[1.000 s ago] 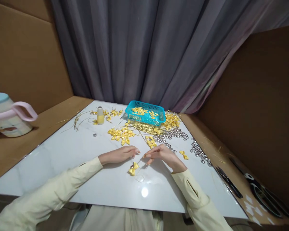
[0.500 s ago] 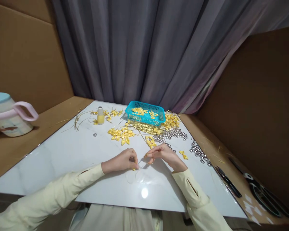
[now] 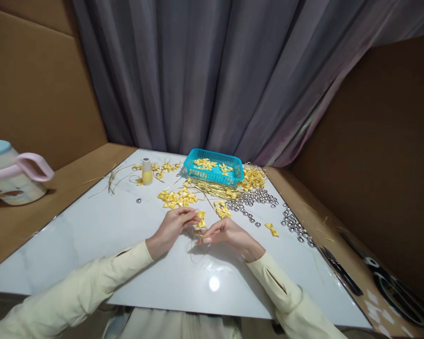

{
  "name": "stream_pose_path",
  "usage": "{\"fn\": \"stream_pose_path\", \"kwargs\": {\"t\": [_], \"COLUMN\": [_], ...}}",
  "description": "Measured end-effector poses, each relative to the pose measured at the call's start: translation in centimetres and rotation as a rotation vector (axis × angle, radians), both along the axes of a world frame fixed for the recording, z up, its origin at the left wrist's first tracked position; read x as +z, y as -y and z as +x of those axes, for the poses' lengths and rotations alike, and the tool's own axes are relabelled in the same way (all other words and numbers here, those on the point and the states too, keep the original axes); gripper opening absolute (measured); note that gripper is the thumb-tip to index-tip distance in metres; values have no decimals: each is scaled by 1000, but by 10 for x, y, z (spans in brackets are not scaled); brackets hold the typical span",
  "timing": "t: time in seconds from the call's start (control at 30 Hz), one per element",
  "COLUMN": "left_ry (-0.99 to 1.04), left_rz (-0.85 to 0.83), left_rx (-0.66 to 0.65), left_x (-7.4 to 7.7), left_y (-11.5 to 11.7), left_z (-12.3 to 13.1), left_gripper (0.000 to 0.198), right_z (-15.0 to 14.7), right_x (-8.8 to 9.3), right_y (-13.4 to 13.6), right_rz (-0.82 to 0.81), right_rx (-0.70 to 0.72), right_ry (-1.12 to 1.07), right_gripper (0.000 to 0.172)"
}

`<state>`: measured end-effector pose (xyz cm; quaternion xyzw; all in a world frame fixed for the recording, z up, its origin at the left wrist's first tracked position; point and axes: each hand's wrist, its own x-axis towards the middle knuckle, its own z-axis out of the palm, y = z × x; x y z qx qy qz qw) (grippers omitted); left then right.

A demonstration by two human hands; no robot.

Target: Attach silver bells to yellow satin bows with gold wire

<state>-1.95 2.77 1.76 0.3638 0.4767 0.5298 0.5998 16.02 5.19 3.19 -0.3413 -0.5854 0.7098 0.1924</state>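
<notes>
Grey-purple curtain [image 3: 183, 75] hangs behind the counter's far edge. White marbled counter [image 3: 92, 235], its near edge toward the wearer. Teal basket [image 3: 237, 178] at the far edge, right of its middle, yellow bows inside. Black-handled scissors [image 3: 371, 262] on cardboard beyond the right edge; black-handled tool [image 3: 344, 273] nearer that edge. Lidded mug [image 3: 17, 188], pink handle, on cardboard past the left edge. Both hands over the middle of the counter, near one another. Left hand [image 3: 169, 230]: thumb and fingers pinched together on one yellow bow [image 3: 201, 219], held just above the right fingertips. Right hand [image 3: 229, 235]: thumb and fingers drawn close, palm side toward the left; cannot tell whether they grip the thin wire [image 3: 198, 256] looping below both hands. Bundle of gold wire [image 3: 212, 189] just in front of the basket. Upright bottle [image 3: 147, 172], yellow below, pale cap, toward the far left corner. Bow pile [image 3: 253, 178] by the far right corner; bow cluster [image 3: 176, 197] just beyond the left hand; single bow [image 3: 272, 230] toward the right edge. Silver beads [image 3: 256, 200] scattered along the right side; one lone bead [image 3: 138, 201] toward the left edge.
</notes>
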Motion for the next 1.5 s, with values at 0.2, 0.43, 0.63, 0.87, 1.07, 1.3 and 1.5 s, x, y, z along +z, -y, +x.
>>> {"fn": "stream_pose_path", "kwargs": {"t": [0.2, 0.43, 0.63, 0.87, 1.07, 1.3, 1.5], "left_ry": [80, -59, -371, -717, -876, -964, -813], "left_rz": [0, 61, 35, 228, 323, 325, 300], "left_rx": [46, -166, -255, -444, -549, -373, -229], "left_x": [7, 16, 0, 11, 5, -6, 0], "left_y": [5, 14, -3, -18, -15, -13, -15], "left_z": [-1, -4, -20, -52, -37, -18, -15], "left_gripper": [30, 44, 24, 30, 24, 35, 30], "right_z": [-6, 3, 13, 28, 26, 18, 12], "right_x": [2, 19, 23, 17, 18, 8, 7], "right_y": [-6, -14, -25, -33, -30, -29, -27], "right_rz": [63, 168, 180, 88, 38, -28, -73], "right_rx": [-139, -96, 34, 148, 170, 153, 48], "right_ry": [-29, 48, 92, 63, 37, 43, 45], "right_gripper": [25, 19, 16, 13, 14, 19, 20]}}
